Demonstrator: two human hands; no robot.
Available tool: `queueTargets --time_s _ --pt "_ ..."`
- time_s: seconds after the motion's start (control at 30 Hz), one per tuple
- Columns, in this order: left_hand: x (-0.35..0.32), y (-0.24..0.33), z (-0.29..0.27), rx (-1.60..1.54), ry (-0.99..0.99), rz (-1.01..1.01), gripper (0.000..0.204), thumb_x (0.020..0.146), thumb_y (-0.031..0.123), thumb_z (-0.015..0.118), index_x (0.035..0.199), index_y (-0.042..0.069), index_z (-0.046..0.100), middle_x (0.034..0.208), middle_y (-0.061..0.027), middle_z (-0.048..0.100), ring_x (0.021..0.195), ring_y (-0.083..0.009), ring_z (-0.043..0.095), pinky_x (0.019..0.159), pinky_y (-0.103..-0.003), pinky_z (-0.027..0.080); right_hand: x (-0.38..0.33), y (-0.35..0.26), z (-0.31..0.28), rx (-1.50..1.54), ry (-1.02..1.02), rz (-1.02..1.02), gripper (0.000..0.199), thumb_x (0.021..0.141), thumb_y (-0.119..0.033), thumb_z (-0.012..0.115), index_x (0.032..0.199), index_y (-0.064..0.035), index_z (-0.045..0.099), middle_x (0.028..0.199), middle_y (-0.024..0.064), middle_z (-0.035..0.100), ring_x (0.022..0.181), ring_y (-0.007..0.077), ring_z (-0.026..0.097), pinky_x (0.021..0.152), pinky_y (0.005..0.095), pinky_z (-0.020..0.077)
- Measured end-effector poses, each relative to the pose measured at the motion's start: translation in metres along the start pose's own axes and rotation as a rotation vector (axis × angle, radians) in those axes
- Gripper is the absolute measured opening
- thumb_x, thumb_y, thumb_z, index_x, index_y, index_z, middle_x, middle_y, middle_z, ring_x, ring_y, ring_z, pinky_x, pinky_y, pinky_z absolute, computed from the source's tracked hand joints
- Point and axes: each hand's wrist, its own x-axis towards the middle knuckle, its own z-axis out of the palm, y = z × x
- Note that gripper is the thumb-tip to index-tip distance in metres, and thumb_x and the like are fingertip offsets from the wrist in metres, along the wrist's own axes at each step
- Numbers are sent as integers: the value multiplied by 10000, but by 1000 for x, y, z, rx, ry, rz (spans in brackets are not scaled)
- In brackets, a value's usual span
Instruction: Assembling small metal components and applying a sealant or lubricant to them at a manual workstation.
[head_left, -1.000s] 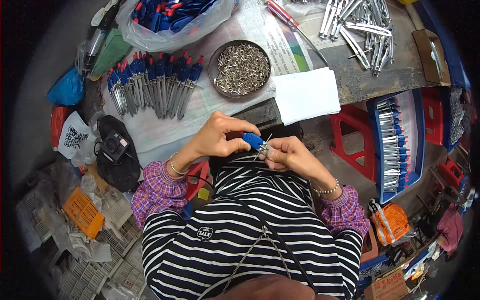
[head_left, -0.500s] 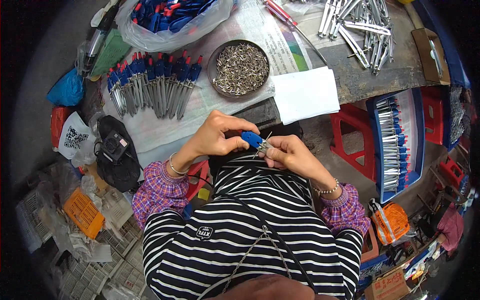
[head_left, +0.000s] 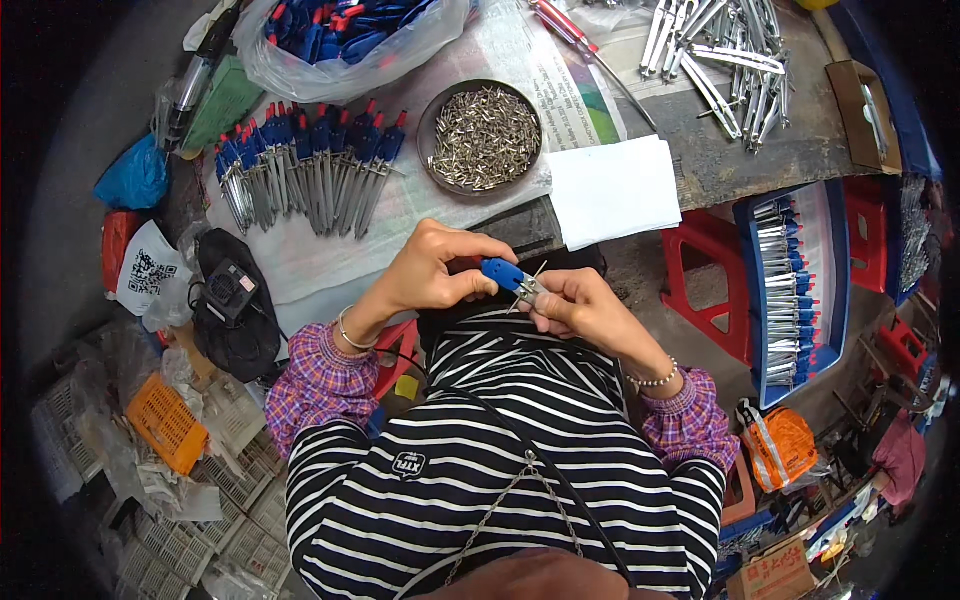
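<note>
Above my lap, in front of the table's near edge, I hold a small blue plastic piece with metal parts (head_left: 503, 274). My left hand (head_left: 432, 268) pinches its blue end between thumb and forefinger. On its other side, my right hand (head_left: 585, 306) is closed on the metal end. Thin metal pins or legs stick out crosswise beside the right fingertips. Part of the piece is hidden by those fingers. Beyond my hands, a round dark bowl (head_left: 424, 158) holds many small metal pins. Similar blue-headed metal pieces with red tips (head_left: 310, 165) lie fanned out to its left.
White paper (head_left: 614, 192) lies at the table's edge, below a red-handled screwdriver (head_left: 590, 47). Bare metal strips (head_left: 730, 62) are heaped far right. A plastic bag (head_left: 350, 75) of blue parts stands far left. Right of the table are a red stool (head_left: 705, 285) and a filled blue tray (head_left: 838, 300).
The blue piece has shifted very slightly between my fingers. Both hands keep their grip and stay in nearly the same place.
</note>
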Motion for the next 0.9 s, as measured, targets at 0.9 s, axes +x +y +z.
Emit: queueTargets --time_s 0.9 --pt "0 5 5 41 -27 8 250 666 -28 654 916 -28 666 711 -110 666 587 -133 641 529 -231 498 5 4 1 -37 48 -27 195 895 -146 530 765 -18 599 641 -25 571 501 21 398 454 182 306"
